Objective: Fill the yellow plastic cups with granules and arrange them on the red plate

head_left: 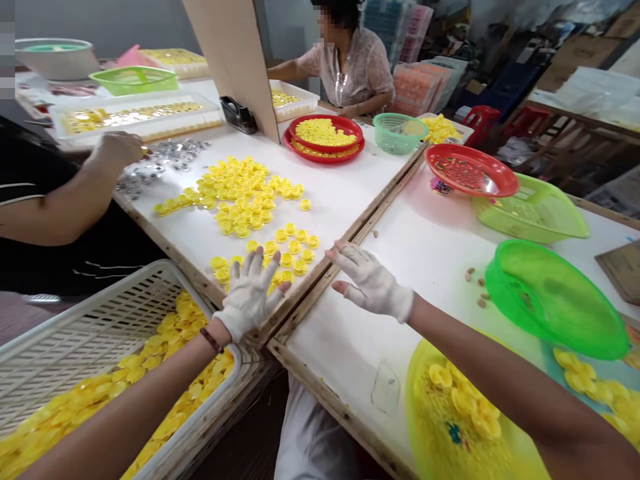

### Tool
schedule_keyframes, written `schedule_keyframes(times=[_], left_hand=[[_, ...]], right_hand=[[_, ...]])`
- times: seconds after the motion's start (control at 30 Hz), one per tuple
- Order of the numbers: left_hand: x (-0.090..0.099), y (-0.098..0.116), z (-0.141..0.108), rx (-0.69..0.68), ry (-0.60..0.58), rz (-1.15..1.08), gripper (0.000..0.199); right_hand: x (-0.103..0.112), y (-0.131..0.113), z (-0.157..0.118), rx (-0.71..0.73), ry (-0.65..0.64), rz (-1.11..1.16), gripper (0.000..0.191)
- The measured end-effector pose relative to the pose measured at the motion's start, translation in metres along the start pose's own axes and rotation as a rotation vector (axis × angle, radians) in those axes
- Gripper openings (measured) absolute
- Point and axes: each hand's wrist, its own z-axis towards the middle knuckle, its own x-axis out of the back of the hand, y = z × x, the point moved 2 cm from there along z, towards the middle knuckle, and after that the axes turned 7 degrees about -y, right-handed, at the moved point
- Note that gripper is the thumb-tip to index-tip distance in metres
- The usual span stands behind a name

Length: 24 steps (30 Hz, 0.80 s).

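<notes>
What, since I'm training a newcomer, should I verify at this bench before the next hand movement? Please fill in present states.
1. Left hand free: ok; open, nothing gripped.
2. Right hand free: ok; open, nothing gripped.
3. Left hand off the yellow pieces: cannot tell; it overlaps some in this view.
4. Nearest co-worker's hand apart from both: ok; it is at the silver pieces.
5. White basket stocked: ok; yellow pieces inside.
6. Right tabletop free of loose bits: not ok; brown bits lie near the green basin.

grey wall [110,27] | wood-edged white tables [340,360] | red stools [483,119] | brownish floor [20,312]
</notes>
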Motion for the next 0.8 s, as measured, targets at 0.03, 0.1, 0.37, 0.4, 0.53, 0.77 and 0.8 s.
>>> schedule_keyframes(times=[0.03, 0.1, 0.37, 0.4, 0.53, 0.77, 0.8], left_hand=[[-0.005, 0.002, -0.014, 0.014, -0.045, 0.028, 0.072], [-0.016, 0.003, -0.026, 0.057, -0.13, 0.049, 0.073], [-0.03, -0.014, -0.002, 0.137, -0.191, 0.041, 0.071], [-0.029, -0.019, 0.001, 0.13, -0.193, 0.045, 0.07], [-0.026, -0.04, 0.017, 0.116, -0.2, 0.073, 0.066], [-0.024, -0.078, 0.051, 0.131, -0.215, 0.105, 0.064], [-0.023, -0.083, 0.055, 0.137, -0.222, 0.107, 0.065]], right_hand=[[-0.014, 0.007, 0.03, -0.027, -0.062, -0.068, 0.068], [-0.043, 0.016, 0.083, -0.05, -0.202, -0.183, 0.074], [-0.106, 0.031, 0.172, 0.01, -0.415, -0.289, 0.075], [-0.108, 0.032, 0.176, 0.006, -0.413, -0.286, 0.075], [-0.114, 0.036, 0.198, -0.01, -0.401, -0.27, 0.075], [-0.118, 0.04, 0.247, -0.018, -0.35, -0.223, 0.071], [-0.119, 0.041, 0.253, -0.017, -0.342, -0.213, 0.071]])
